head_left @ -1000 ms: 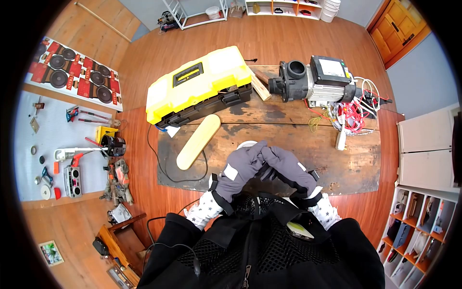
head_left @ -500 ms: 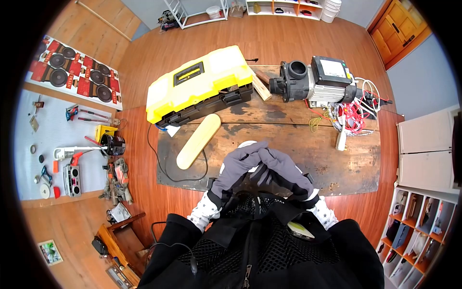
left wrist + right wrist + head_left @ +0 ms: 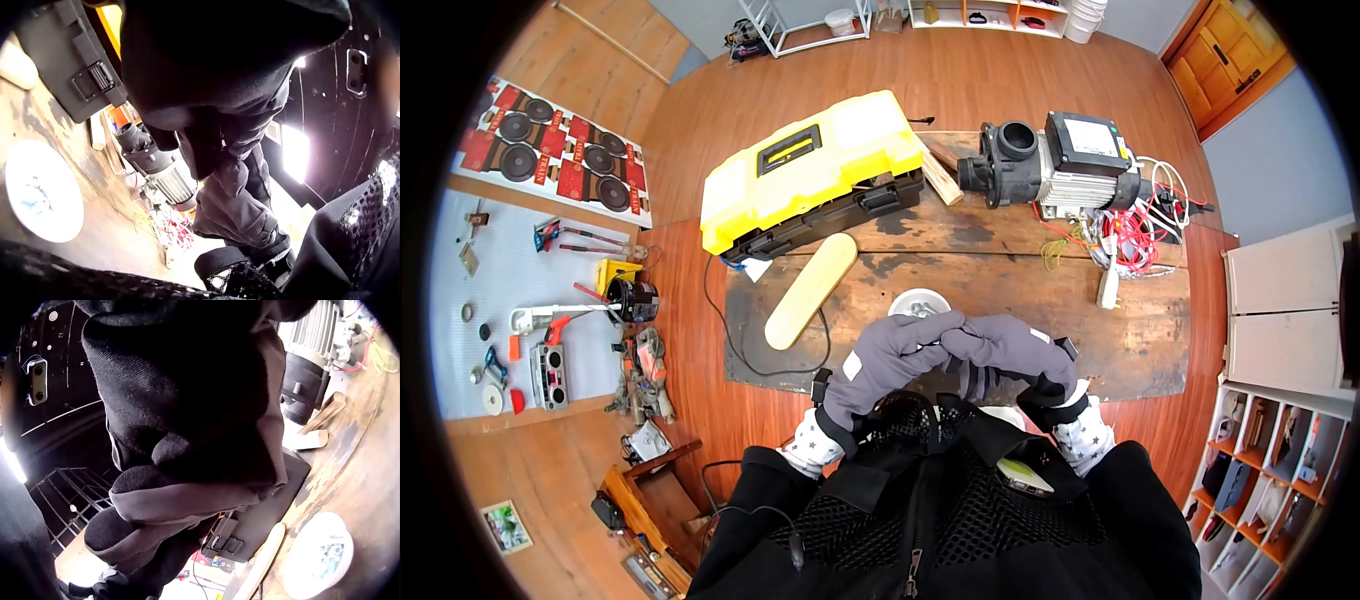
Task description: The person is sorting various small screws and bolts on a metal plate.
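My left hand [image 3: 887, 362] and right hand [image 3: 1012, 352], both in grey and black gloves, meet in front of my chest near the table's front edge. Their fingertips come together with the fingers bent inward; I cannot tell whether something small is between them. Just beyond the fingers on the table stands a white bowl [image 3: 920, 301] with small shiny metal pieces inside. Bent fingers [image 3: 156, 500] of the right glove fill much of the right wrist view. In the left wrist view, the bowl [image 3: 45, 190] lies to one side of the gloves.
A yellow and black toolbox [image 3: 812, 178] occupies the table's back left, with a rounded wooden board [image 3: 811, 292] before it. At the back right are a pump with a motor [image 3: 1048, 170], tangled red and white wires [image 3: 1135, 243] and wood strips [image 3: 941, 180]. A black cable [image 3: 745, 360] loops near the board.
Both hands have come down and closer to my body, uncovering more of the white bowl. Their fingertips stay together. The other things on the table lie as before.
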The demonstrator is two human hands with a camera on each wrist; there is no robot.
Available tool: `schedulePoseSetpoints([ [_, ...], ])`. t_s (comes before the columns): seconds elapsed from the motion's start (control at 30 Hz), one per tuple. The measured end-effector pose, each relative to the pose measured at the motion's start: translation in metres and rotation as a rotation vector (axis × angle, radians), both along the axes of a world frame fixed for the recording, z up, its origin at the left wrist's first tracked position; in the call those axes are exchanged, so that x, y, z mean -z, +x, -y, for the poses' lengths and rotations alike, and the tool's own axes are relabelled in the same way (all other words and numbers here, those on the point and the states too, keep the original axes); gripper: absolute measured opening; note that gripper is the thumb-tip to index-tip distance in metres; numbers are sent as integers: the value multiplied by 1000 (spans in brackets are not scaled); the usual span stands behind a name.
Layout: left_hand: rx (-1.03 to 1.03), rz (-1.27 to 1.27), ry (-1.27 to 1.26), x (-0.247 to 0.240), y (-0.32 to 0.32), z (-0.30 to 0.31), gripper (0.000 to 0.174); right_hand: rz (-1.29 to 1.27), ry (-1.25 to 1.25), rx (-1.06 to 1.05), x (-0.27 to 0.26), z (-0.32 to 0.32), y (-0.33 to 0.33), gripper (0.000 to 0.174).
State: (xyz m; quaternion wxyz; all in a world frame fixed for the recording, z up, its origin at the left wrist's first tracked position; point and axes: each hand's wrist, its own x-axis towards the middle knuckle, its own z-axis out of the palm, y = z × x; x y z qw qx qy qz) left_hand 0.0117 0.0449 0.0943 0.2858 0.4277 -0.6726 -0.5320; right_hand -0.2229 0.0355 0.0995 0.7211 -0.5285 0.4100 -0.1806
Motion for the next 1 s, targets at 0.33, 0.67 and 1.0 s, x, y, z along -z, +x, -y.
schedulePoseSetpoints([
  [0.33,-54,31,-13,-10,-7,-5,38,109,306,213,-4,-8,19,50],
  [0.67,-172,98,-41,-7,-9,-7,38,7,48,333,-7,-16,31,49],
  [1.0,-180,104,-21,-21,-9,-8,34,-91,-308,288,-5,-22,37,43],
])
